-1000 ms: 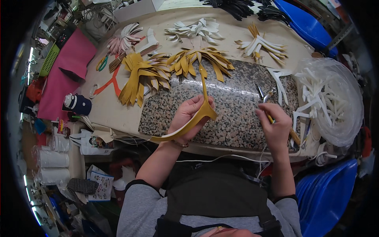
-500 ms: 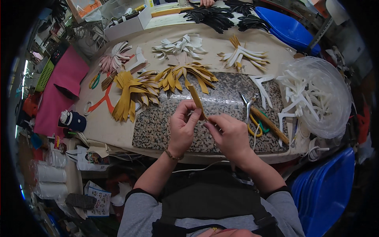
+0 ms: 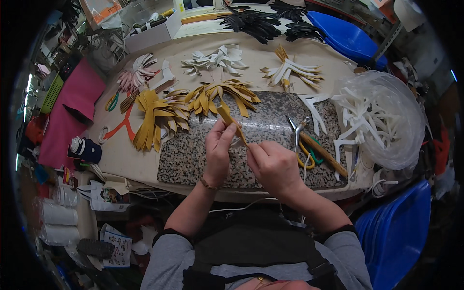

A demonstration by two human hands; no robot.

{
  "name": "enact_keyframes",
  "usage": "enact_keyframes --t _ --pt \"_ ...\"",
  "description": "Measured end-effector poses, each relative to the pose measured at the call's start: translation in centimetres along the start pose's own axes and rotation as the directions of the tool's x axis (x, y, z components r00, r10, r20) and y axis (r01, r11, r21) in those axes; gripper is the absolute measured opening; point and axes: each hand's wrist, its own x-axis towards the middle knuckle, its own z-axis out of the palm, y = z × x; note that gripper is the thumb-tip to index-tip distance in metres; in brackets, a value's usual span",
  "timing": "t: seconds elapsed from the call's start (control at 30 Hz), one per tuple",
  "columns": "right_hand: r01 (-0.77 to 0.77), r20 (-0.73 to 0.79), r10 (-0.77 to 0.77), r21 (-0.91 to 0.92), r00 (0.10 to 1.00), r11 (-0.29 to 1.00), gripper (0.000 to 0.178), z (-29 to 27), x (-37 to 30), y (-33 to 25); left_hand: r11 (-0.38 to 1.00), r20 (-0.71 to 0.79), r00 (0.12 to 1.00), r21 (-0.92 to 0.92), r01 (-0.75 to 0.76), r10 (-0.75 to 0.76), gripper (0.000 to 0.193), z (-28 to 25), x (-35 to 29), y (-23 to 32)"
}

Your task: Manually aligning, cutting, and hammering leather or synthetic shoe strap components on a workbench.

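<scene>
A narrow mustard-yellow strip, leather-like [image 3: 232, 123], slants up and left between my hands above the speckled stone slab [image 3: 193, 162]. My left hand [image 3: 218, 155] pinches it with thumb and fingers along its middle. At its lower end my right hand [image 3: 276, 166] is closed, fingertips on the strip. Beyond the hands, fanned bundles of mustard strips [image 3: 152, 118] lie at the left, with another yellow bundle [image 3: 222, 94] at the slab's far edge. To the right on the slab rest yellow-handled scissors [image 3: 303, 154] and a wooden rod [image 3: 325, 154], with a green handle [image 3: 316, 157] beside them.
White Y-shaped pieces [image 3: 315, 110] lie by a clear plastic bag [image 3: 403, 128] holding more of them. Farther back are a white bundle [image 3: 217, 59], a white-and-yellow bundle [image 3: 292, 71], black strips [image 3: 251, 24] and a blue tray [image 3: 343, 36]. Blue bins [image 3: 396, 227] stand at the lower right.
The strip now leans farther left, and its upper end has swung away from my right hand. The view has shifted slightly. Another person's hand at the far edge has left the picture.
</scene>
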Motion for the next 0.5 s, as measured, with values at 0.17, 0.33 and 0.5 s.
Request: enact_keyframes --t 0.17,0.33,0.5 --pt "-0.021 0.066 0.020 0.018 0.998 1.000 0.008 0.2 -0.1 0.2 0.798 0.109 0.972 0.555 -0.235 0.210 0.015 -0.8 0.7 -0.2" --pt "-0.072 0.065 0.072 -0.008 0.995 0.997 0.006 0.6 0.2 0.0 0.953 -0.198 0.976 0.302 -0.026 0.089 0.019 -0.3 1.0 -2.3" --pt "-0.258 0.275 0.184 0.267 0.944 0.929 0.011 1.9 1.2 6.6 0.859 -0.098 0.994 0.511 0.006 0.051 0.032 -1.4 1.8 -1.6"
